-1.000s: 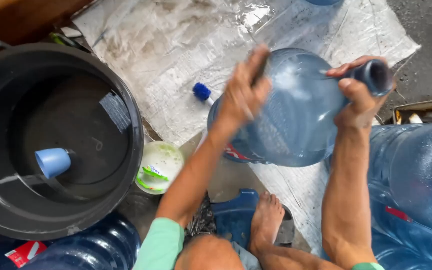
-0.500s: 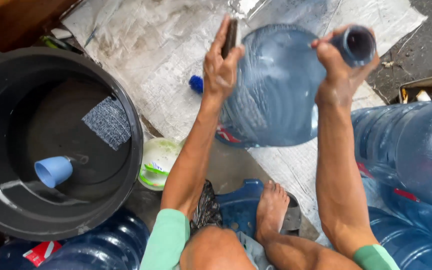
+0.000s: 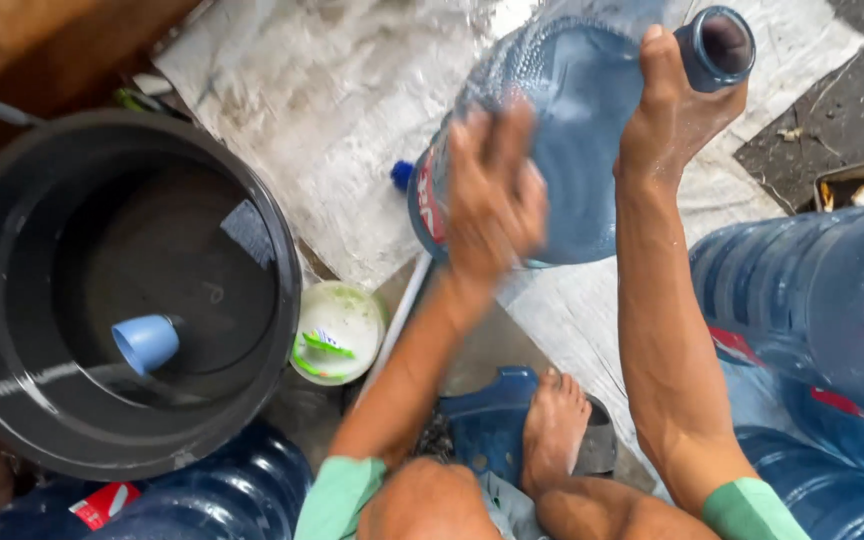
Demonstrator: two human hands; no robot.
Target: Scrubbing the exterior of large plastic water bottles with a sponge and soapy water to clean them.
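Observation:
A large blue water jug (image 3: 582,150) lies tilted over a white plastic sheet (image 3: 332,100), its open neck (image 3: 722,45) pointing to the upper right. My right hand (image 3: 672,120) grips the jug just below the neck. My left hand (image 3: 492,190) is motion-blurred against the jug's side near its red label, fingers pointing up. Whether it holds anything is hidden by the blur. A small blue cap (image 3: 402,175) lies on the sheet by the jug's base.
A big black tub (image 3: 282,270) with water and a floating light-blue cup (image 3: 145,343) stands at left. A white-and-green round container (image 3: 337,330) sits beside it. More blue jugs lie at right (image 3: 822,300) and bottom left (image 3: 222,495). My bare foot (image 3: 552,420) rests on a blue sandal (image 3: 487,415).
The jug has risen and swung toward the upper right. My left hand slid down from the jug's top to its side near the label.

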